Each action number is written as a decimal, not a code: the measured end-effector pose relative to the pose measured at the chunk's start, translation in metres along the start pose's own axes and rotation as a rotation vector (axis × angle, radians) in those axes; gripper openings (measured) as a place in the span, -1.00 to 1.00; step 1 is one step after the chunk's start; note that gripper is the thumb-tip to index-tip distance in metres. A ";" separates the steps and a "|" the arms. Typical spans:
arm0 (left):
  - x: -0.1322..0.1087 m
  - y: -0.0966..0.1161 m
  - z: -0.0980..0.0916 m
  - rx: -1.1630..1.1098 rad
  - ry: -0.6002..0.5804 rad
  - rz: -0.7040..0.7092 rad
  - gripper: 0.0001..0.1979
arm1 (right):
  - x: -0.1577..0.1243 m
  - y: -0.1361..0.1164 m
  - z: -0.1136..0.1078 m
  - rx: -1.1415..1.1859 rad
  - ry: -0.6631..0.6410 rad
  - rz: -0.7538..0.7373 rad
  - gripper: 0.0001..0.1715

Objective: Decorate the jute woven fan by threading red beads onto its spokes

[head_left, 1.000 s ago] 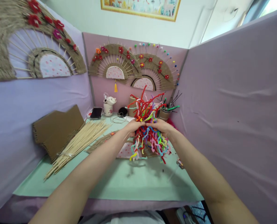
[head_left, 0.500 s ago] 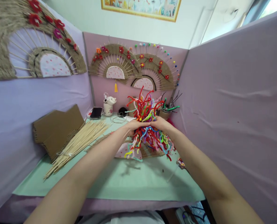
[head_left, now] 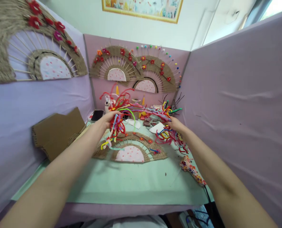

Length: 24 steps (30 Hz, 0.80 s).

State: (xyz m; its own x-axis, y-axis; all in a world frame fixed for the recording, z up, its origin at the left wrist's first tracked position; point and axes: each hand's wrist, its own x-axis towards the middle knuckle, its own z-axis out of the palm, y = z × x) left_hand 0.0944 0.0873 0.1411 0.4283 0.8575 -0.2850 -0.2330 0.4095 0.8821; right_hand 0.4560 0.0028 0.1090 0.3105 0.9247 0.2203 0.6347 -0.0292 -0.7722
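My left hand is closed round one clump of coloured pipe cleaners, held above the table at centre left. My right hand grips a second clump of pipe cleaners at centre right. A few strands still stretch between the two clumps. Below them a woven brown fan with a pink dotted centre lies flat on the green mat.
Brown cardboard pieces lean at the left beside bamboo skewers. A phone, a small kettle and cups of pipe cleaners stand at the back. A beaded object lies at the right. Finished fans hang on the purple partition walls.
My hands have pulled apart, splitting the single bundle of pipe cleaners into two clumps. The left moved left, the right moved right, and the fan on the mat is uncovered.
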 end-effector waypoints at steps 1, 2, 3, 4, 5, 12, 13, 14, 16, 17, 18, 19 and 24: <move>-0.002 0.006 -0.009 -0.009 0.025 0.011 -0.93 | -0.001 0.004 -0.004 0.037 0.006 0.038 -0.89; -0.005 0.012 -0.016 -0.022 0.045 0.026 -0.93 | -0.002 0.008 -0.007 0.079 0.010 0.080 -0.90; -0.008 0.016 -0.022 -0.033 0.064 0.040 -0.94 | -0.004 0.012 -0.009 0.125 0.012 0.125 -0.92; -0.011 0.020 -0.027 -0.053 0.084 0.065 -0.94 | -0.007 0.014 -0.011 0.174 0.011 0.169 -0.93; -0.013 0.023 -0.031 -0.081 0.105 0.099 -0.94 | -0.010 0.016 -0.013 0.225 0.005 0.211 -0.94; -0.020 0.018 -0.030 -0.165 0.088 0.191 -0.93 | -0.029 0.011 -0.026 0.526 -0.059 0.325 -0.97; -0.020 0.015 -0.028 -0.156 0.055 0.187 -0.93 | -0.031 0.008 -0.027 0.566 -0.065 0.319 -0.97; -0.019 0.011 -0.025 -0.148 0.028 0.182 -0.94 | -0.032 0.006 -0.028 0.610 -0.068 0.314 -0.97; -0.018 0.002 -0.018 -0.136 -0.002 0.175 -0.95 | -0.036 0.000 -0.029 0.700 -0.055 0.308 -0.98; -0.017 -0.002 -0.014 -0.131 -0.013 0.170 -0.97 | -0.037 -0.003 -0.030 0.736 -0.046 0.303 -0.97; -0.017 -0.007 -0.010 -0.126 -0.024 0.164 -0.97 | -0.038 -0.007 -0.030 0.760 -0.041 0.293 -0.95; -0.016 -0.011 -0.005 -0.119 -0.036 0.155 -0.97 | -0.040 -0.012 -0.029 0.772 -0.044 0.275 -0.93; -0.011 -0.030 0.020 -0.068 -0.096 0.078 -0.95 | -0.050 -0.042 -0.021 0.829 -0.128 0.182 -0.95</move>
State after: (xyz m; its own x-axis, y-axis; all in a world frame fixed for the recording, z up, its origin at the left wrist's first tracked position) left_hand 0.1139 0.0595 0.1252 0.4876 0.8551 -0.1761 -0.3258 0.3654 0.8720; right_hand 0.4287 -0.0503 0.1435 0.2435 0.9697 0.0198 -0.1554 0.0591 -0.9861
